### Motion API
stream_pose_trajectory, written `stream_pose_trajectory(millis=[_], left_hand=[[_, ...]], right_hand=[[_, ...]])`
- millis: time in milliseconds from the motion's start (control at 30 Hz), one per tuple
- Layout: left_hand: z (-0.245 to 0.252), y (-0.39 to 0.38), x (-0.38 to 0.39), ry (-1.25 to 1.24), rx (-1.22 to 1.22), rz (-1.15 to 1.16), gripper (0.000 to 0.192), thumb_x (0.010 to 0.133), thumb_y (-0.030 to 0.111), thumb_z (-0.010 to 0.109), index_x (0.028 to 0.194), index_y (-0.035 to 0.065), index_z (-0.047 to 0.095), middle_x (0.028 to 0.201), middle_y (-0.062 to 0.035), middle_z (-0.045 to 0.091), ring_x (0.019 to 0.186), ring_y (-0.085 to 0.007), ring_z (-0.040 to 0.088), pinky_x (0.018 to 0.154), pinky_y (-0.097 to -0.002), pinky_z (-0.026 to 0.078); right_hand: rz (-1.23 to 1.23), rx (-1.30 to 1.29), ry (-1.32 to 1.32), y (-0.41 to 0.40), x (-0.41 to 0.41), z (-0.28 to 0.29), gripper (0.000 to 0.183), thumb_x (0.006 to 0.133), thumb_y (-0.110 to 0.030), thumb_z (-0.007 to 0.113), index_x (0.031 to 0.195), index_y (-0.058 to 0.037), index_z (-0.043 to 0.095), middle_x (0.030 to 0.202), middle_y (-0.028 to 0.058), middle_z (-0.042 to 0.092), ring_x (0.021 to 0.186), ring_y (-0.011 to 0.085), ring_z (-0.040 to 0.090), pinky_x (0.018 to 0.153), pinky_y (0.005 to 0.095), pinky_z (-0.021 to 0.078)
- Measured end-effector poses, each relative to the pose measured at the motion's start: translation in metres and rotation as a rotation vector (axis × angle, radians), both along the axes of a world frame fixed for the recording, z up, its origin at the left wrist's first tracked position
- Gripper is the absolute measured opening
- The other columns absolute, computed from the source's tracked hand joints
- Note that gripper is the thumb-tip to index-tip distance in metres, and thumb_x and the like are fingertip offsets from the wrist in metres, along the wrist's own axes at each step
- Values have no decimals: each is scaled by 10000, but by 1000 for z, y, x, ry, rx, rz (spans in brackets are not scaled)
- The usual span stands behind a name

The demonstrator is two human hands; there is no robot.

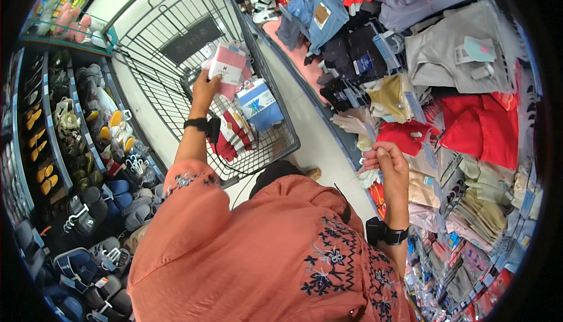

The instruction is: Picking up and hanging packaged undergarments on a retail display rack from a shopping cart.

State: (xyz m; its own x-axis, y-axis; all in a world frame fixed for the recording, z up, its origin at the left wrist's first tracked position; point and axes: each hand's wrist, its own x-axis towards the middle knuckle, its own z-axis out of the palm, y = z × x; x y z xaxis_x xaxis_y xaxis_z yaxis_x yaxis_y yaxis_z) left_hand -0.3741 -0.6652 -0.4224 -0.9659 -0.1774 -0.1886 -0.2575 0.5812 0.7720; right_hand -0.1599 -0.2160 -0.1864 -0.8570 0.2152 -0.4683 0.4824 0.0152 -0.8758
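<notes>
Over the shopping cart (pixel 149 73), my left hand (pixel 205 91) grips a pink packaged textile item (pixel 228 65) with a white paper band bearing writing. Below it in the cart's wire basket lie a blue packaged textile item (pixel 269 117) with a white printed card and dark red banded textiles (pixel 224 146) with white stripes. Other pink goods are partly hidden behind the held pack. On the right, my right hand (pixel 388 160) is raised beside the clothing rack, its fingers loosely curled and nothing visible in them. A small red garment (pixel 402 137) hangs nearest to it.
Hanging underwear fills the right rack, including a grey garment (pixel 457 49), a large red garment (pixel 481 131) and blue garments (pixel 327 18). Along the left, shelves hold several slippers, among them navy slippers (pixel 74 267) and yellow-soled footwear (pixel 46 179). Pale floor (pixel 308 124) runs between cart and rack.
</notes>
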Motion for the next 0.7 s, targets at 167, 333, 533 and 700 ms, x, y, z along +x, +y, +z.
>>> stream_pose_trajectory(millis=[167, 333, 533, 700], left_hand=[[145, 41, 48, 29, 741, -21, 260, 939, 172, 607, 1133, -2, 617, 1026, -32, 667, 927, -119, 598, 845, -268, 451], [259, 115, 92, 124, 1179, -235, 351, 954, 151, 618, 1277, 30, 550, 1158, -53, 655, 1009, -116, 622, 860, -260, 506], [344, 219, 132, 165, 1335, -516, 356, 949, 133, 627, 1278, 25, 544, 1171, -61, 648, 1057, -128, 613, 902, -277, 502], [375, 294, 149, 144, 1333, -701, 325, 944, 118, 635, 1243, 22, 554, 1178, -62, 642, 1088, -147, 598, 966, -317, 464]], right_hand=[[107, 34, 128, 5, 3, 32, 195, 1003, -125, 485, 1114, -3, 591, 969, 105, 688, 825, 135, 644, 741, 262, 506], [216, -6, 334, 4, 9, 84, 214, 988, -116, 544, 1164, 1, 579, 1046, 107, 677, 908, 140, 649, 820, 269, 515], [225, 77, 733, 17, 26, 157, 341, 977, -144, 572, 1264, 32, 514, 1232, 154, 617, 1137, 194, 589, 982, 308, 451], [162, -6, 851, 47, 53, 193, 385, 981, -176, 591, 1288, 28, 480, 1168, 92, 612, 1083, 132, 575, 932, 267, 452]])
